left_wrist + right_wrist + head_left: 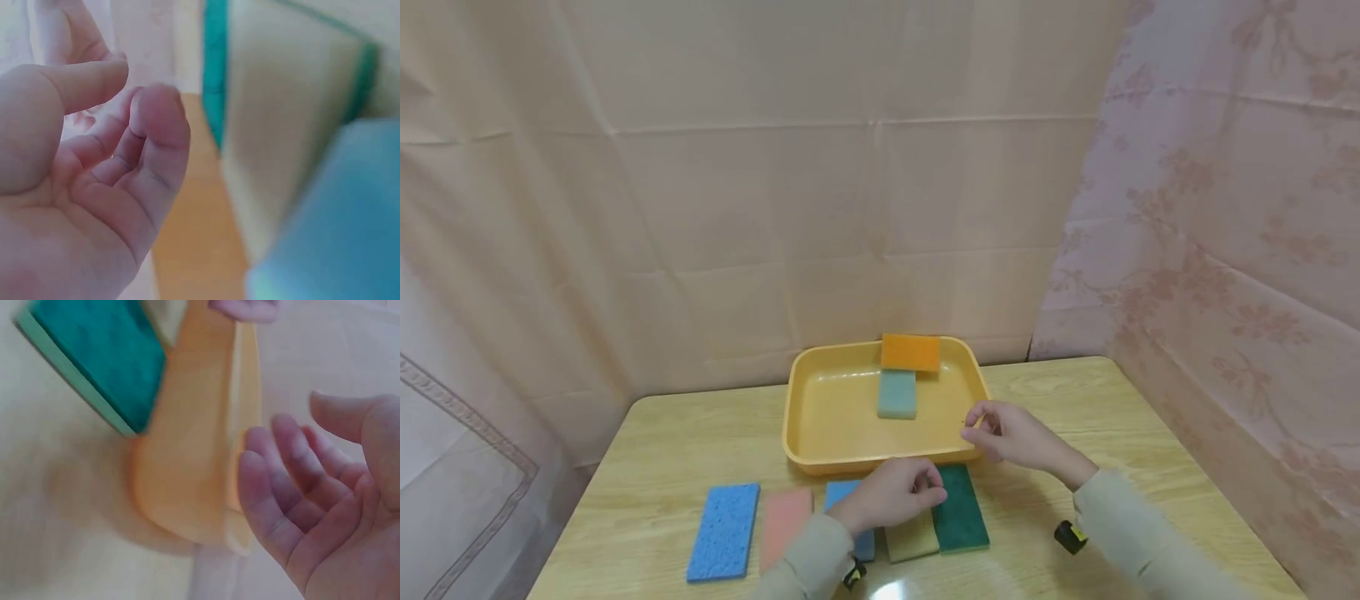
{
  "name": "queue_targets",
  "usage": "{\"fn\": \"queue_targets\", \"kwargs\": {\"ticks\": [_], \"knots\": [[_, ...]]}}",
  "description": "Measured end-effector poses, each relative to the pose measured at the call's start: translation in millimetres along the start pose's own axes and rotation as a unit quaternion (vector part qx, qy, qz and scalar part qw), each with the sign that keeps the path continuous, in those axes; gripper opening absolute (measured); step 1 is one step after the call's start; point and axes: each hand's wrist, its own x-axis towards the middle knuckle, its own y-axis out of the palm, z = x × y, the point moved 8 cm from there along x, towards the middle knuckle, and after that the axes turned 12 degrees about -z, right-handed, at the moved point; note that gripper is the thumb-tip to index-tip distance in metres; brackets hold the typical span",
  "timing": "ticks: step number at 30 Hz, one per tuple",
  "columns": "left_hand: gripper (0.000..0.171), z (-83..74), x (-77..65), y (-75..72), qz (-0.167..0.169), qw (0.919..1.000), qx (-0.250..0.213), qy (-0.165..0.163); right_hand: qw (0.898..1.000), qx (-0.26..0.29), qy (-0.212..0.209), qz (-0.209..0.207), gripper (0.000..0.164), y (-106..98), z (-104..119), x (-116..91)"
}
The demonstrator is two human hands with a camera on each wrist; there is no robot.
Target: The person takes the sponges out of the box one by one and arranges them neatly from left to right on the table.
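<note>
My left hand (895,492) hovers over a beige sponge (913,540) and a blue sponge (863,546), its fingers loosely bent with nothing in them. My right hand (1013,435), also holding nothing, is at the right front corner of a yellow tray (835,421); its curled fingers (259,487) overlap the rim in the right wrist view. Inside the tray are a pale green sponge (897,395) and an orange sponge (910,352), which overlaps the back rim. A dark green scouring sponge (961,512) lies before the tray, between the two hands.
At the left of the front row lie a speckled blue sponge (724,532) and a pink sponge (786,521), the latter partly covered by my left sleeve. A wooden table (692,433) bears everything, with a beige curtain (835,183) behind it. Small black devices hang by both wrists.
</note>
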Motion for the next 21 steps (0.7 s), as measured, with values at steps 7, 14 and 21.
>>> {"fn": "queue_targets", "kwargs": {"ticks": [7,14,21], "knots": [[0.027,-6.6,23.3,-23.6,-0.002,0.9930,-0.098,-0.066,0.995,-0.088,-0.039,0.012,0.027,-12.0,19.7,46.2],[0.047,6.1,64.7,-52.6,-0.034,0.9645,-0.211,-0.155,0.987,-0.137,-0.078,-0.026,0.027,-17.1,28.7,98.9],[0.056,29.3,90.9,-70.0,-0.070,0.9295,-0.277,-0.234,0.993,-0.118,-0.005,-0.015,0.036,-6.6,26.9,135.1]]}}
